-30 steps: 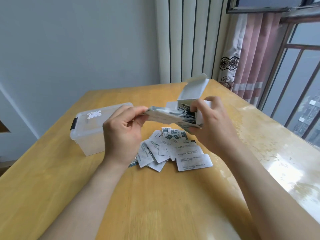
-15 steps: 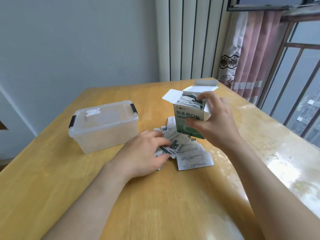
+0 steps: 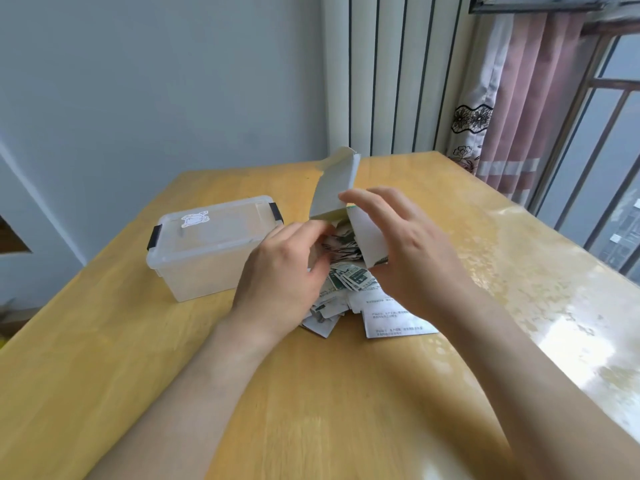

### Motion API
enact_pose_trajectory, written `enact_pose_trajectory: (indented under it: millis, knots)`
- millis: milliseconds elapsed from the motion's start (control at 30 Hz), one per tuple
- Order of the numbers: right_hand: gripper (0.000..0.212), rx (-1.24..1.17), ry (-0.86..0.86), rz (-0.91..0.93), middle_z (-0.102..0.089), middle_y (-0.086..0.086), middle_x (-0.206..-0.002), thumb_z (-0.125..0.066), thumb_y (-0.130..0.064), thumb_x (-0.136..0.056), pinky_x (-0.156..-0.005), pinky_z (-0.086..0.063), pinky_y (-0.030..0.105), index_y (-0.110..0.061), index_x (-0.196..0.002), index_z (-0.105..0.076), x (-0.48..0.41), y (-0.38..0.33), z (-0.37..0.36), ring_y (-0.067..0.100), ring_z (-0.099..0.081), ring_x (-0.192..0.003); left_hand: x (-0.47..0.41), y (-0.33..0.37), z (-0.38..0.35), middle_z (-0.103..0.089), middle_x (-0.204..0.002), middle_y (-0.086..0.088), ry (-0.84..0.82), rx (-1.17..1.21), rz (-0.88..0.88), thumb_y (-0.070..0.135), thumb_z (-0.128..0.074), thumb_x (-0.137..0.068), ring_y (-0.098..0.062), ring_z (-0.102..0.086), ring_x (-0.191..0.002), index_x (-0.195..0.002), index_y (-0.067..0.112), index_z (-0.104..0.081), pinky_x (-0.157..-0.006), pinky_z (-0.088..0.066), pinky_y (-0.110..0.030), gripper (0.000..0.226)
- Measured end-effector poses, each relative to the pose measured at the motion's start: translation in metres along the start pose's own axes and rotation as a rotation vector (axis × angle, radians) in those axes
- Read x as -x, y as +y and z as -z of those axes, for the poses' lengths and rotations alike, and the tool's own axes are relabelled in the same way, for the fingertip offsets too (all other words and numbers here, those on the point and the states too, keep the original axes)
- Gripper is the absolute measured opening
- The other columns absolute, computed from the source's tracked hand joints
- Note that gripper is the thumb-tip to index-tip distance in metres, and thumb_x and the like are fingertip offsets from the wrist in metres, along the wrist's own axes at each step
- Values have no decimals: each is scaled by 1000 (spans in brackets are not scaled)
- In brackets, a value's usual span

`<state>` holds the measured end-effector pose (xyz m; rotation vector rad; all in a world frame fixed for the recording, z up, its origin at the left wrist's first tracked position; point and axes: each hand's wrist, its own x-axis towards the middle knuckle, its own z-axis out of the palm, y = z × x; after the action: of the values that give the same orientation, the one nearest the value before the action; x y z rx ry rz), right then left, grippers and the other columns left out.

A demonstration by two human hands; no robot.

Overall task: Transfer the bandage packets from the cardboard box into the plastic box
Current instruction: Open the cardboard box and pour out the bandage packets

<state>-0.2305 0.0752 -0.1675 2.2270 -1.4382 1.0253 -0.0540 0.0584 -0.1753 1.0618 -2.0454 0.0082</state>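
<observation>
two bare forearms reach in from the near edge over a yellow wooden table and meet at one spot above it. the right hand grips the cardboard box there, fingers curled over its upper side and thumb beneath. the box hangs clear of the table, tipped with its open mouth toward the left hand. its top flap stands up just beyond the grip. the left hand's fingers bend into that mouth and touch the bandage packets packed inside. their tips are hidden, so i cannot tell whether they pinch a packet or only rest on the stack. directly under the grip a pile of green-and-white packets lies loose on the table, partly covered by the left hand. a white printed leaflet lies flat at the pile's near right side, below the right wrist. left of the grip and a little beyond it, apart from the pile, sits the clear plastic box. its lid is on, with a black latch at each end and a white sticker on top. far behind the grip rise a grey wall and a white ribbed panel. right of the panel hang a pink curtain and window bars.
</observation>
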Motion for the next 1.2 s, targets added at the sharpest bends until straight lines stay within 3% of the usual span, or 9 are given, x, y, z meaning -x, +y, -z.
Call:
enact_pose_trajectory:
  millis: [133,300,500,667,733,900,967,1067,1200]
  knots:
    - [86,-45,27,38,-53,3,-125,-71,14,-57,-66,-42,27,-21,-134,-50,-2,-5,4,24,-54,-104,-1,-1,0,-67,-87,1,88,-75,-94,-9,-60,-73,-25,-58,-82,-92,12,-68,-65,-49,-41,29]
    - [86,-134,13,47,-50,0,-128,-72,12,-61,-67,-43,26,-24,-135,-48,-3,-7,8,22,-54,-101,-3,-2,3,-63,-89,-3,212,47,-47,12,-65,-84,-23,-57,-79,-107,12,-72,-69,-47,-32,24]
    - [92,-72,11,-15,-48,1,-130,-82,1,-62,-69,-41,22,-27,-140,-41,-2,-3,11,20,-52,-106,-6,0,8,-65,-90,-6,363,90,-63,9,-65,-87,-20,-59,-85,-92,5,-73,-76,-49,-25,10]
    - [89,45,6,-141,-47,3,-131,-86,-13,-65,-63,-34,24,-29,-140,-41,1,12,15,23,-53,-104,-5,-9,11,-68,-78,-4,340,139,-9,21,-52,-94,-30,-63,-64,-98,8,-61,-56,-51,-42,16]
    - [87,74,-13,-157,-47,3,-130,-87,-16,-65,-62,-35,25,-31,-139,-42,2,17,13,24,-52,-105,-3,-9,10,-69,-82,-3,318,97,-37,18,-55,-91,-29,-65,-66,-103,17,-57,-57,-54,-40,13]
    - [89,179,8,-229,-47,4,-129,-84,-10,-64,-61,-39,29,-33,-136,-38,4,32,8,27,-51,-107,-1,-10,7,-67,-89,5,110,-18,32,0,-66,-80,-22,-63,-70,-118,29,-58,-65,-54,-35,49]
    - [91,229,-8,-227,-47,5,-128,-83,-7,-64,-64,-44,34,-34,-137,-36,5,35,6,28,-50,-108,0,-11,5,-67,-93,6,11,-73,69,5,-63,-80,-22,-63,-76,-119,30,-60,-70,-53,-33,46]
    - [98,213,-11,-203,-47,5,-129,-84,-6,-62,-72,-49,39,-34,-140,-33,5,35,4,29,-50,-109,2,-12,3,-62,-124,2,-44,-167,92,9,-50,-77,-25,-59,-106,-123,25,-61,-87,-51,-35,49]
    - [98,141,57,-171,-48,5,-128,-81,1,-59,-72,-49,40,-30,-141,-36,2,28,3,29,-51,-108,-1,-5,0,-46,-145,-2,-40,-77,20,12,-45,-85,-19,-40,-131,-131,18,-57,-105,-30,-24,48]
